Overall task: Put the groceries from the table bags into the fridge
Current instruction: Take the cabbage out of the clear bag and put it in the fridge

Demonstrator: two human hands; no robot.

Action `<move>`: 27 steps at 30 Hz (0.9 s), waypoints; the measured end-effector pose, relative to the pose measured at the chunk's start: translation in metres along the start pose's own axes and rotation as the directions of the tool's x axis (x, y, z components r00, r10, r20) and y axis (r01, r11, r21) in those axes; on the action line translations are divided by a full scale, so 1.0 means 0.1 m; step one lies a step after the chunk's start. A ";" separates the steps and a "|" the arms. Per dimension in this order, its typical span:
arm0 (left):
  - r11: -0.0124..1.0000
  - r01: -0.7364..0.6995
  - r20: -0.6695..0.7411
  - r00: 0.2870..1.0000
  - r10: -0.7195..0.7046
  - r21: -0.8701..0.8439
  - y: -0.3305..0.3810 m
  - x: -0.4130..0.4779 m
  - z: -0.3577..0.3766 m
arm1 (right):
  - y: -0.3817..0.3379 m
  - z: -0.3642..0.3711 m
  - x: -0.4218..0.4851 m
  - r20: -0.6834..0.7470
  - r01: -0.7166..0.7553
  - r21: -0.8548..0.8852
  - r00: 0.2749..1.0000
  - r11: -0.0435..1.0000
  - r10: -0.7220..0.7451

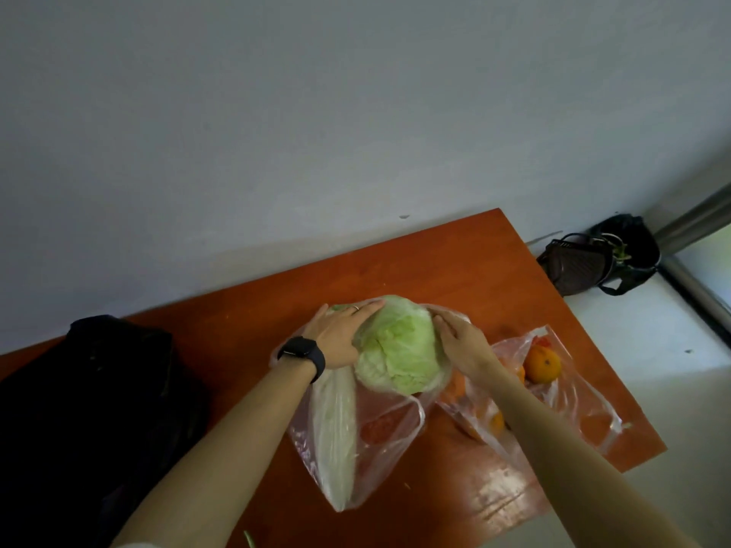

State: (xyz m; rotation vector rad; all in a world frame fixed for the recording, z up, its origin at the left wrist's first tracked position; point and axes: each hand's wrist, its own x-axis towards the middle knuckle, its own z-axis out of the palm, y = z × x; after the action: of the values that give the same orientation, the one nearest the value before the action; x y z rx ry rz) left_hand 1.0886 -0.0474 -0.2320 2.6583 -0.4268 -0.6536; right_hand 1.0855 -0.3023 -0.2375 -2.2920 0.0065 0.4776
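Early stage: the cabbage (399,346) sits in the mouth of its bag (379,429) on the table (237,310), pressed between the left hand (340,334) and right hand (463,342), fingers extended. The oranges (544,363) lie bagged; no fridge is visible.

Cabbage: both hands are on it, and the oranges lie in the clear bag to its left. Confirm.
Wrong side. Head view: the oranges lie in the clear bag to the right of the cabbage; left hand and right hand are on it.
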 end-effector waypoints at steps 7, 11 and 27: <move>0.978 0.049 -0.094 0.993 -0.069 -0.202 -0.18 0.11 0.05 | 0.09 -0.06 0.55 0.041 0.023 -0.165 0.999 0.986 -0.017; 0.972 0.115 -0.063 0.990 -0.130 -0.204 -0.11 0.24 -0.04 | 0.08 -0.08 0.90 0.167 -0.029 -0.307 0.982 0.951 0.084; 0.978 0.135 -0.045 0.989 -0.144 -0.161 0.19 0.33 -0.17 | 0.22 -0.01 -0.13 -0.062 -0.249 0.415 0.952 0.875 0.300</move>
State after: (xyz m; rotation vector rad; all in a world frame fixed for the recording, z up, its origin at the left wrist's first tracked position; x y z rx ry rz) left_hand 1.1206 -0.0714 -0.2230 2.5642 -0.1657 -0.6242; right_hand 1.0706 -0.3205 -0.2481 -1.9120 0.4605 0.4289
